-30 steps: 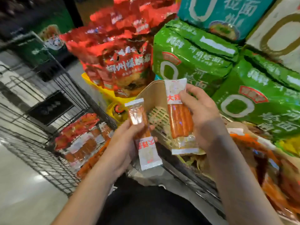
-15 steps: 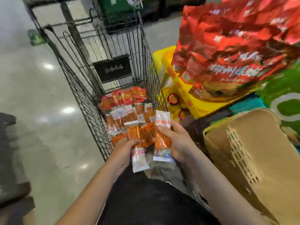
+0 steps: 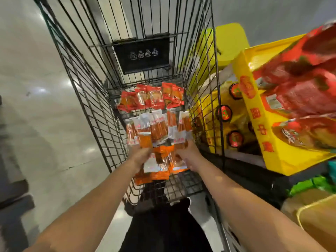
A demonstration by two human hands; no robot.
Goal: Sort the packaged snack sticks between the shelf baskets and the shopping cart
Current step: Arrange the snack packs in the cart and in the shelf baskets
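Observation:
Both my arms reach down into the black wire shopping cart (image 3: 85, 99). My left hand (image 3: 141, 154) grips an orange snack stick pack (image 3: 145, 140) just above the pile. My right hand (image 3: 187, 153) holds another snack stick pack (image 3: 180, 140) beside it. Several more clear-and-orange stick packs (image 3: 158, 124) lie on the cart floor under my hands. Red snack packets (image 3: 151, 99) lie at the cart's far end. The tan shelf basket (image 3: 316, 220) shows at the lower right edge.
A yellow display box (image 3: 272, 142) full of red bags (image 3: 305, 91) stands right of the cart. Yellow bottles with dark caps (image 3: 224, 113) sit behind the cart's right wall. Green bags (image 3: 309, 184) lie near the basket. Shiny grey floor (image 3: 36, 106) spreads to the left.
My view has swung from the shelf and basket down into the cart. Both hands have carried their stick packs from above the basket to low over the pile in the cart.

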